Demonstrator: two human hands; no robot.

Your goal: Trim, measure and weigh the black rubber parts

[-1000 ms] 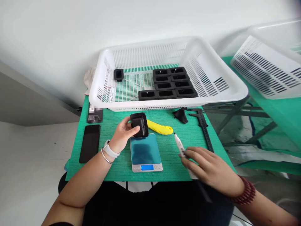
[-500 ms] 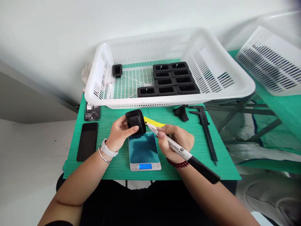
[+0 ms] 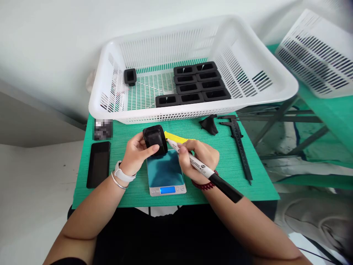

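My left hand (image 3: 139, 150) grips a black rounded-rectangular rubber part (image 3: 154, 138), thumb across its face, just above the far end of a small digital scale (image 3: 165, 171). In my right hand (image 3: 197, 158) is a white marker pen (image 3: 200, 165) with its black cap on the rear end. The marker's tip is at the right edge of the rubber part; whether it touches cannot be made out. Behind the marker lies a yellow object (image 3: 176, 138), partly covered by my right hand. The scale's blue display is lit, and its plate holds nothing.
A large white basket (image 3: 193, 106) at the back holds several black rubber parts (image 3: 189, 88). A black calliper (image 3: 239, 149) and a black scrap (image 3: 209, 125) lie to the right, a phone (image 3: 98, 164) to the left. Another white basket (image 3: 317, 55) stands at far right.
The view has shifted slightly, so the table items appear a little further left and higher. Both hands keep their holds, with the marker tip still at the part's right edge.
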